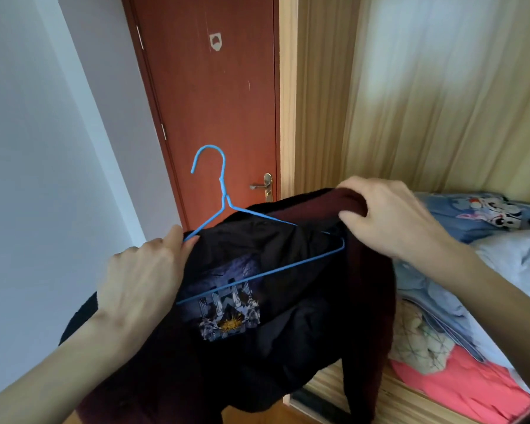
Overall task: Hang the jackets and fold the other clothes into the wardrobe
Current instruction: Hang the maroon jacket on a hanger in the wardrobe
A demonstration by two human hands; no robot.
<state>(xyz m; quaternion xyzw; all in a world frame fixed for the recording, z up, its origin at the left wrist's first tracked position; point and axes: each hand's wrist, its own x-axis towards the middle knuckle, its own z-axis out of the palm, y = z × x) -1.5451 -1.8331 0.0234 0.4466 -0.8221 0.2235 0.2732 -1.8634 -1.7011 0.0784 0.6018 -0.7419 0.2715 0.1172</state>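
A dark maroon jacket (367, 286) with a black lining and a printed patch hangs in front of me, draped partly over a blue wire hanger (224, 185). My left hand (141, 280) grips the hanger's left shoulder together with the jacket's fabric. My right hand (389, 212) pinches the maroon collar at the upper right, lifting it above the hanger's right corner. The hanger's hook points up, free of any rail.
A red-brown door (211, 102) with a metal handle (262, 185) stands straight ahead. The wooden wardrobe (410, 102) is open on the right, with folded clothes (471, 301) stacked on its shelf in blue, grey, patterned and pink layers. A white wall is on the left.
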